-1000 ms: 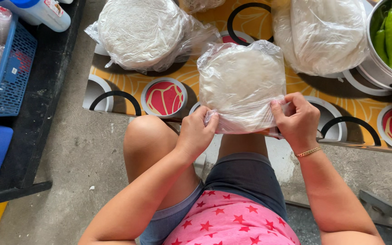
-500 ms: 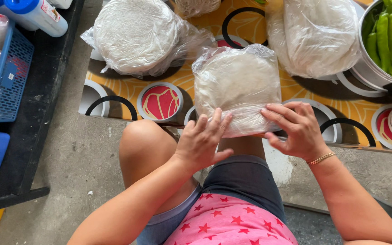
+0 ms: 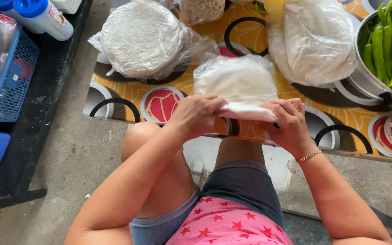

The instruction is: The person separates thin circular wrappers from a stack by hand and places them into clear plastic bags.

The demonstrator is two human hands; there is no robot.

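Left hand (image 3: 198, 115): I see it closed over the near left edge of the bag (image 3: 237, 84), fingers curled down on the plastic, gripping it.
Right hand (image 3: 286, 122): clamped on the near right edge of the same bag, fingers bent over the folded strip of plastic; a gold bracelet (image 3: 309, 155) sits at the wrist.
Bag: clear plastic holding a stack of flat white rounds, lying on the surface (image 3: 128, 93) near its front edge, just above my knees.
Bag axis: the stack looks about round, so I cannot tell a long axis from it; the folded edge between my hands runs left to right, and the bag's mouth end points toward me.
Left pack (image 3: 144, 38): a bigger wrapped stack of white rounds, up and left of the bag, apart from it.
Right pack (image 3: 314, 41): another wrapped white bundle, up and right, near the bag.
Pot (image 3: 364, 77): metal, at the right edge, full of green chillies (image 3: 389, 45).
Basket (image 3: 10, 86): blue, on a dark shelf at far left.
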